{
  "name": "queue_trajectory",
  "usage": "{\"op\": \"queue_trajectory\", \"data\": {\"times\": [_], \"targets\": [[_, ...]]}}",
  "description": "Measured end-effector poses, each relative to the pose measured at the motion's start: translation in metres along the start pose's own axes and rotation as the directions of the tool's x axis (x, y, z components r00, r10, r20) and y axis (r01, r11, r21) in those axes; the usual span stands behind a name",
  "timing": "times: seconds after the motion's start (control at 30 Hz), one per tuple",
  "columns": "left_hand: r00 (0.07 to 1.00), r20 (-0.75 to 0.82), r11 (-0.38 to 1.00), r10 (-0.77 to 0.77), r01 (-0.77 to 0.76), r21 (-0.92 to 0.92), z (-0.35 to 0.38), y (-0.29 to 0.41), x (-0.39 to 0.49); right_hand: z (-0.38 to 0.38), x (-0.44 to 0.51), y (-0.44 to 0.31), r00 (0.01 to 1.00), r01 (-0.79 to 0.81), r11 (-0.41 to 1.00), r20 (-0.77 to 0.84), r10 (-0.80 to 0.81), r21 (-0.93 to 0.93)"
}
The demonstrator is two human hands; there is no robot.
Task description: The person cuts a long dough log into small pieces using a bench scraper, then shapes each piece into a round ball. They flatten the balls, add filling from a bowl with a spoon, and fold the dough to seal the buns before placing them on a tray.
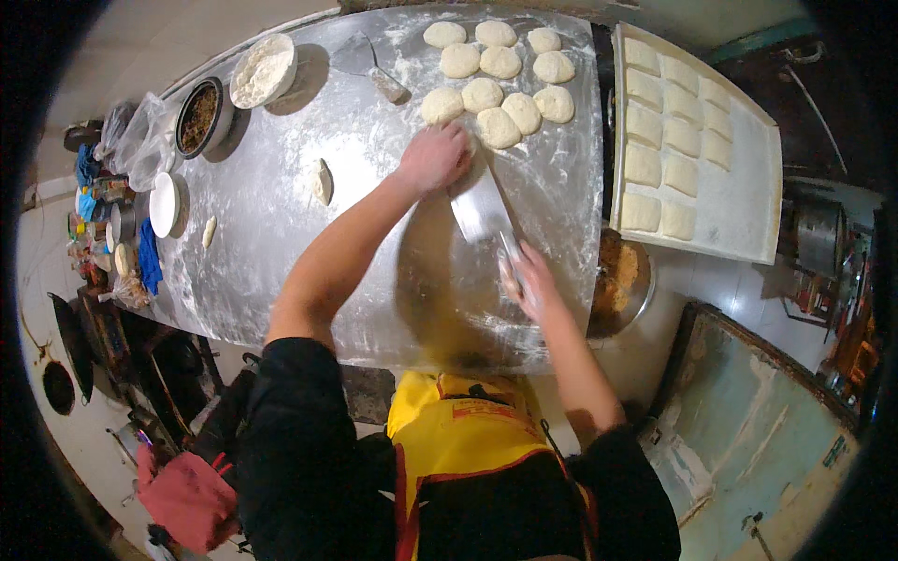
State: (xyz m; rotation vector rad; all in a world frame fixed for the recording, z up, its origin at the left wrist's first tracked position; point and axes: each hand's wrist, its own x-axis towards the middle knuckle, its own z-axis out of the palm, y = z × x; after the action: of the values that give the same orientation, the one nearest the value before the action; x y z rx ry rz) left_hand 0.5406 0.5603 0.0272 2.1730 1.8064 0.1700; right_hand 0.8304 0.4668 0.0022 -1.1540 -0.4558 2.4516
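My right hand [533,284] grips the handle of a broad metal cleaver [481,203], its flat blade angled up and away over the floured metal table [365,266]. At the blade's far end is my left hand [436,160], fingers curled down; whether they hold anything is hidden. Just beyond it lies a dough round [442,105], one of several flattened dough rounds [499,63] grouped at the table's far right. A small dough piece [321,182] lies left of my left arm, and a thinner dough strip [209,231] farther left.
A scraper or brush-like tool [387,85] lies at the back. Along the left stand a flour bowl [264,71], a pot of dark filling [202,119] and a white bowl [164,205]. Right of the table, a tray [744,203] carries several square dough pieces [641,167], above a metal basin [621,284].
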Motion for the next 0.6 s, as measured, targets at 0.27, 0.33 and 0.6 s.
{"op": "queue_trajectory", "data": {"times": [0.27, 0.33, 0.6], "targets": [[0.92, -0.314, 0.962, 0.233, -0.266, -0.065, 0.01, 0.025, 0.025, -0.021, -0.026, -0.015, 0.965, 0.054, 0.993, -0.26, -0.025, 0.104], [0.916, -0.347, 0.973, 0.203, -0.23, -0.038, 0.013, 0.034, 0.055, -0.016, 0.009, -0.029, 0.984, 0.112, 0.988, -0.149, -0.095, 0.109], [0.948, 0.01, 0.947, 0.318, -0.317, -0.054, -0.006, 0.035, 0.01, -0.047, -0.083, -0.016, 0.923, -0.102, 0.985, -0.357, 0.145, 0.136]]}}
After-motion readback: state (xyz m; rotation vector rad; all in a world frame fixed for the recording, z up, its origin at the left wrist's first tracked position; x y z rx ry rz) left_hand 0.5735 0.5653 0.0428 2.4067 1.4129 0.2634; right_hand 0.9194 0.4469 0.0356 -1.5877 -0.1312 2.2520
